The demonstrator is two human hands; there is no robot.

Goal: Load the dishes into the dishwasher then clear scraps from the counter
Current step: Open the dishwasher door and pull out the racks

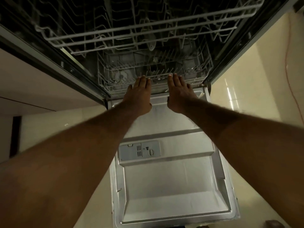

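Touching lower rack [159,77] at its front rim, left hand [139,94], right hand [179,92], fingers [143,81] straight

A thin orange cord [285,63] runs over glossy cream tiles [238,99] at right; pale cabinet panels [32,83] stand left.

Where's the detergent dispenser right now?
Head view: detergent dispenser on the open dishwasher door, left of centre, below left hand and right hand at the lower rack.
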